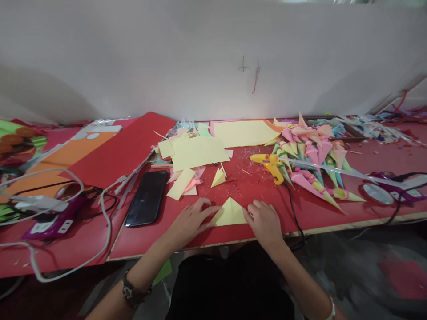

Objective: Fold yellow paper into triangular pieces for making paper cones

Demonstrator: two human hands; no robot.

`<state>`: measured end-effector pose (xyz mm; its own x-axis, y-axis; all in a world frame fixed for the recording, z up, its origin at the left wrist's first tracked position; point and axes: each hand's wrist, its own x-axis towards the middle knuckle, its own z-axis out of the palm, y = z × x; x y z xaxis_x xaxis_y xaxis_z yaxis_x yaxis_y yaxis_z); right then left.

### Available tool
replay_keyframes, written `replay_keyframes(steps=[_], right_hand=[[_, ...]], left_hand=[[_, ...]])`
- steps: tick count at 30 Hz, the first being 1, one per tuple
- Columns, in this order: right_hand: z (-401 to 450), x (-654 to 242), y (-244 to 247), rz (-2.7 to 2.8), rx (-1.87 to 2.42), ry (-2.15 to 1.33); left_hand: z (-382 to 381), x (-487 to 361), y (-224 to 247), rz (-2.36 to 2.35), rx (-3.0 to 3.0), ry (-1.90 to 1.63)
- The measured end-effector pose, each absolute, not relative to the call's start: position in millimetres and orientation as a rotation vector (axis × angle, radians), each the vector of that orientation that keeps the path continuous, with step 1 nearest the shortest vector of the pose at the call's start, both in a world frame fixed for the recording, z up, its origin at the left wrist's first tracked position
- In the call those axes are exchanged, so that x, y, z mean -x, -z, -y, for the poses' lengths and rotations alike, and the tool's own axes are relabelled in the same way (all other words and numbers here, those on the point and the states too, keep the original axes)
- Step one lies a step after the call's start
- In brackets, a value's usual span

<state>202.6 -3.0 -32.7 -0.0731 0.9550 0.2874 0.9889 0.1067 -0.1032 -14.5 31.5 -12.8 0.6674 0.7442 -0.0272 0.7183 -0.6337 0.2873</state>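
A pale yellow sheet of paper (230, 214), folded to a point at the top, lies on the red table near its front edge. My left hand (193, 221) has its fingertips and thumb at the paper's left corner. At the opposite corner, my right hand (263, 222) has its fingers curled in and pinching the edge. Just beyond the sheet stands a small folded yellow paper cone (218, 178). A yellow hot glue gun (271, 166), with a long clear glue stick in its back, lies beyond my right hand.
Several pastel paper cones (313, 153) are heaped at the right. A black phone (147, 198) lies left of my hands, near white cables (108, 218) and a purple power strip (55, 222). Yellow paper scraps (200, 153) and a red sheet (123, 151) lie farther back.
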Motion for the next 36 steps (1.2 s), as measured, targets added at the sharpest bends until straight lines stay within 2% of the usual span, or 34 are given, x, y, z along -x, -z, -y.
replay_keyframes(steps=[6,11,13,23,36], right_hand=[[4,-200,29,2.121,1.863,0.235],[17,-189,28,2.474,1.300,0.162],[23,-183,29,2.548,1.213,0.090],[26,-203,25,2.563,1.208,-0.127],[41,-256,28,2.427,1.404,0.010]], left_hand=[[-40,18,8,-1.117,-2.789,0.056],[-39,17,8,-1.133,-2.798,0.086],[-38,18,8,-1.128,-2.798,0.064],[-41,21,7,-1.083,-2.775,0.092],[-42,30,11,-1.035,-2.696,0.065]])
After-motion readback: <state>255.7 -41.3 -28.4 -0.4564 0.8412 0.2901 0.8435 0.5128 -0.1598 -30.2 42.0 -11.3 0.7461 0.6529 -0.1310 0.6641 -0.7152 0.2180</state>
